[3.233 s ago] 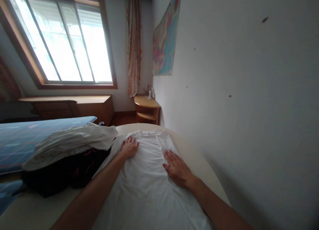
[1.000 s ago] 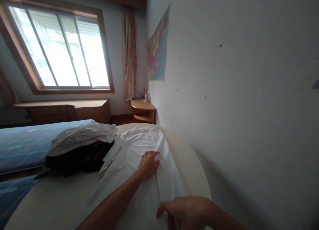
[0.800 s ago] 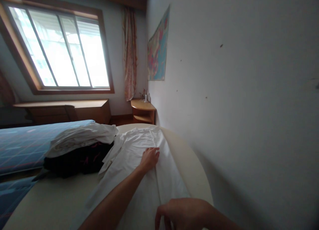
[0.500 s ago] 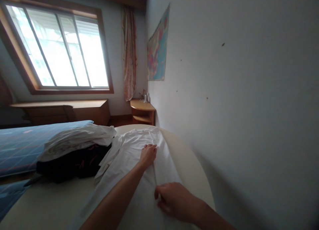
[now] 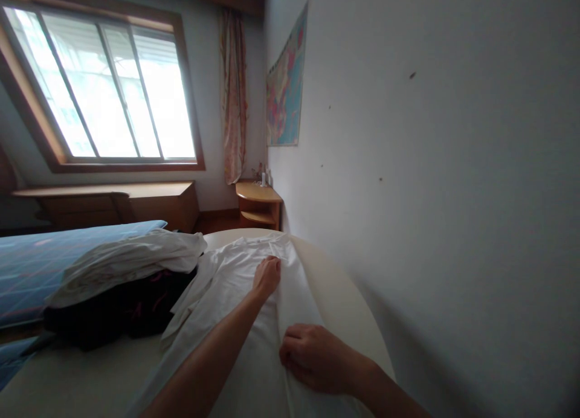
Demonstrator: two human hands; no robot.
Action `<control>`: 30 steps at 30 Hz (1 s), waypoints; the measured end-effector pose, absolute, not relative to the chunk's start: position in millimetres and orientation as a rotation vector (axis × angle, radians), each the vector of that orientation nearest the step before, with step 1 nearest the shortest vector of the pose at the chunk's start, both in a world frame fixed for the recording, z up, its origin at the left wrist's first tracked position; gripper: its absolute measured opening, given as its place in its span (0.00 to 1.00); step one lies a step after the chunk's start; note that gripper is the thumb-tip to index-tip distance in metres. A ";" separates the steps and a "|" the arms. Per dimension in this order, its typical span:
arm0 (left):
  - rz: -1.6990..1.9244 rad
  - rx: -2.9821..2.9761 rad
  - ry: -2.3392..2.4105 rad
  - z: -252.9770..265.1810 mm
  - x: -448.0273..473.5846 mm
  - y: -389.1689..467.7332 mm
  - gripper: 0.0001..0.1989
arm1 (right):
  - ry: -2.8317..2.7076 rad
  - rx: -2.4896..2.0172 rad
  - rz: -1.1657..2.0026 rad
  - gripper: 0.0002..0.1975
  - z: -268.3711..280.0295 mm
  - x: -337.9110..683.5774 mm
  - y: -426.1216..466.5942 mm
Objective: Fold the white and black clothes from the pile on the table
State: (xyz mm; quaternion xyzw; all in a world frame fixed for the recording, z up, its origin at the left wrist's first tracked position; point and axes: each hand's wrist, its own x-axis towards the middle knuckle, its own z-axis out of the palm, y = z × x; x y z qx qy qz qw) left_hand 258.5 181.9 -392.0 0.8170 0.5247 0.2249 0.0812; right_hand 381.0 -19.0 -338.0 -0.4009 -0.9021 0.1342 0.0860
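A white shirt [image 5: 296, 291] lies spread lengthwise on a pale round-edged table [image 5: 351, 303], its right side folded over in a long strip. My left hand [image 5: 267, 275] is at the far part of the shirt, fingers curled down and closed on the cloth by the fold's inner edge. Closer to me, my right hand [image 5: 312, 354] has its fingers bent together on that same edge, gripping the fabric. Its fingertips are partly hidden. Wrinkles run across the shirt's far left part.
Left of the shirt is a pile with a crumpled white cloth [image 5: 136, 255] over a black cloth [image 5: 118, 312]. Beyond it lies a blue checked mattress [image 5: 27, 273]. A bare wall [image 5: 430, 225] rises close on the right. A wooden corner shelf [image 5: 258, 191] stands past the table.
My right hand's fingers have closed on the fold's edge, where they were looser before. My left hand's fingers have drawn in, and the hand has shifted slightly. The view has moved a little.
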 end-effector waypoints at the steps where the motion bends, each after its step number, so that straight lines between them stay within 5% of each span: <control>1: 0.677 2.426 1.592 -392.4 257.9 183.6 0.21 | -2.668 -1.174 0.419 0.08 -337.6 381.4 -18.1; 10: 0.625 2.411 1.556 -401.3 250.0 195.2 0.18 | -2.591 -1.199 0.517 0.17 -351.1 379.0 -8.4; 20: 0.629 2.426 1.533 -409.3 260.3 229.0 0.18 | -2.536 -1.210 0.400 0.12 -376.2 370.6 3.8; 30: 0.553 2.476 1.519 -414.9 251.0 220.1 0.23 | -2.490 -1.092 0.463 0.21 -380.1 377.5 -6.0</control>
